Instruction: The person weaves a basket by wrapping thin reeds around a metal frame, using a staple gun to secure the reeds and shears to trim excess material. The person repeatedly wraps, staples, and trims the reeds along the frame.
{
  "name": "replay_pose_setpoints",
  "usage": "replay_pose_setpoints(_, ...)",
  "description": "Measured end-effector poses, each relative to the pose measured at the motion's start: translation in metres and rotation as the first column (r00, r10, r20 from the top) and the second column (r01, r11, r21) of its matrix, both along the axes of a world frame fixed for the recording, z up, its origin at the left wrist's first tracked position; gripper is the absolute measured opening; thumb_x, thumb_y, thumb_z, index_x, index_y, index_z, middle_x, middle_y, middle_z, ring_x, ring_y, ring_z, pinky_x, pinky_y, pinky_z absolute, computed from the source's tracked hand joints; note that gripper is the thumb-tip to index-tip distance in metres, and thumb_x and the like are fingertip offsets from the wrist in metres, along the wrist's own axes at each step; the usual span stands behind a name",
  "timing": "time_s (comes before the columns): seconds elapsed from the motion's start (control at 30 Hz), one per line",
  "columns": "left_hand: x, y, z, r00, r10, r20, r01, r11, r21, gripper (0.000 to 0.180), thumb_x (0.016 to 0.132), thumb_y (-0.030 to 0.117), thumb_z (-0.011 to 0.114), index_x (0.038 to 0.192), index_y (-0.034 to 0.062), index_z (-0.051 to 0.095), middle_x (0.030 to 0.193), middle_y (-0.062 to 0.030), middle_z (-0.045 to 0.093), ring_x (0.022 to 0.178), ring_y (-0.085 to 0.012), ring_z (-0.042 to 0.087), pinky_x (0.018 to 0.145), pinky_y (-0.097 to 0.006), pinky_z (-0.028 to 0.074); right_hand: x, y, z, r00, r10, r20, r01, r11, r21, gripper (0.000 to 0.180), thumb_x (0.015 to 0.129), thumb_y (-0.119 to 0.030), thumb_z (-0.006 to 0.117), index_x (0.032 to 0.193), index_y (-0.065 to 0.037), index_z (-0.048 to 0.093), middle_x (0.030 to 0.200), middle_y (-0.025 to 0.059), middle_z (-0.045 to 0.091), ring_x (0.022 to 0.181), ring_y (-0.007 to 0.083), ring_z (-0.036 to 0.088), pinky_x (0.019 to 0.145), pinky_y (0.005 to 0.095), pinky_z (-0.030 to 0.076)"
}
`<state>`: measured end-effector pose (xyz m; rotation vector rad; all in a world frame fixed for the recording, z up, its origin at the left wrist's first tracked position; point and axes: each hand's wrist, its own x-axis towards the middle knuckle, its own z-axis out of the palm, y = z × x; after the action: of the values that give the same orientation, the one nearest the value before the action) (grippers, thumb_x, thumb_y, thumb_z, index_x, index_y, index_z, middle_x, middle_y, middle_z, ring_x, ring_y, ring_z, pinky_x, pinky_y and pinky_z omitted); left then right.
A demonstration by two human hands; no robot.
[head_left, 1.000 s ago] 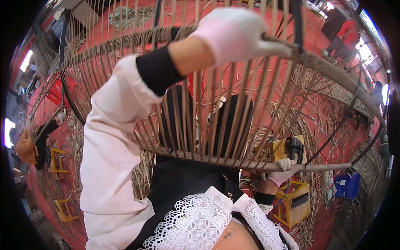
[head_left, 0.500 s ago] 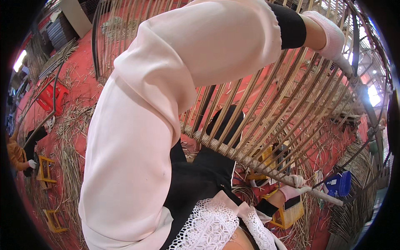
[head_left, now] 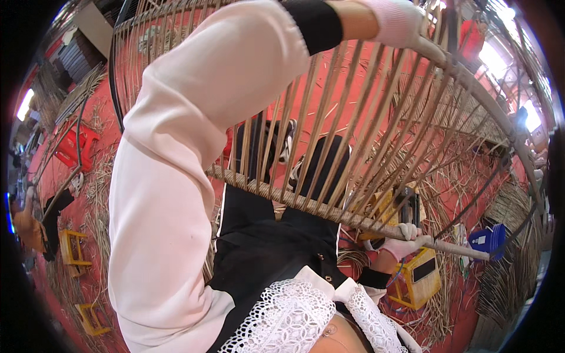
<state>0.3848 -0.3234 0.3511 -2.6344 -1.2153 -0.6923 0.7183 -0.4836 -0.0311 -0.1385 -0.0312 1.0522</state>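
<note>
Left hand [head_left: 397,20]: gloved, closed on the far rim of the rattan frame [head_left: 329,153]; steadied there, it seems
Right hand [head_left: 406,241]: gloved, wrapped around the near grey bar [head_left: 456,248]; frame kept tilted over the lap

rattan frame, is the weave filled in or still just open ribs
Open ribs. The rattan frame shows only spaced upright canes with floor visible between them. The left hand grips its top rim, the right hand its lower bar.

Matt, pale knit cloth gloves cover both hands, left [head_left: 397,20] and right [head_left: 406,244], gripping a big curved frame of smooth tan cane ribs [head_left: 353,147]. Its lower rail [head_left: 306,203] is wrapped in rough woven cane; loose dry straw [head_left: 100,188] litters the red floor [head_left: 53,282].
</note>
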Motion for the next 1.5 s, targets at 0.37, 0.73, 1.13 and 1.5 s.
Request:
replay_pose_setpoints(0.37,-0.156,-0.008,-0.104,0.844,0.52,-0.131,-0.53,0.846,-0.055,0.072,0.099,0.071,0.034,0.074,0.0149,0.073,0.061,-0.0098,0.064,0.058,-0.0233,0.065,0.057,-0.039,0.05,-0.122,0.044,-0.035,0.941,0.316,-0.118,-0.338,0.884,-0.322,0.044,0.099,-0.05,0.058,0.069,-0.019,0.049,0.052,-0.0071,0.032,0.04,0.0075,0.024,0.037,0.024,0.025)
replay_pose_setpoints(0.73,-0.329,-0.039,-0.23,0.678,0.728,-0.103,-0.734,0.663,-0.146,0.066,0.101,0.059,0.035,0.071,0.0101,0.067,0.068,-0.0169,0.065,0.07,-0.0386,0.065,0.066,-0.048,0.05,-0.217,0.044,-0.043,0.811,0.586,-0.006,-0.493,0.676,-0.548,0.031,0.099,-0.034,0.06,0.075,-0.019,0.046,0.059,-0.0041,0.039,0.051,0.0118,0.036,0.061,0.0322,0.043)
replay_pose_setpoints(1.13,-0.45,-0.049,-0.314,0.308,0.945,-0.106,-0.918,0.266,-0.295,0.076,0.1,0.065,0.031,0.081,0.0067,0.077,0.086,-0.0206,0.072,0.086,-0.0394,0.069,0.08,-0.048,0.054,-0.285,0.009,-0.056,0.229,0.919,0.322,-0.647,0.391,-0.655,0.018,0.1,-0.03,0.06,0.097,-0.013,0.052,0.088,0.0052,0.059,0.098,0.0234,0.059,0.099,0.0489,0.046)
replay_pose_setpoints(1.5,-0.465,-0.023,-0.323,0.426,0.905,-0.011,-0.89,0.417,-0.184,0.068,0.101,0.057,0.038,0.069,0.0103,0.075,0.07,-0.0175,0.068,0.07,-0.037,0.068,0.068,-0.047,0.053,-0.33,0.116,0.1,-0.887,-0.067,0.457,-0.435,-0.209,-0.876,0.026,0.098,-0.029,0.063,0.112,-0.009,0.073,0.103,0.0046,0.069,0.095,0.0179,0.066,0.086,0.0317,0.053)
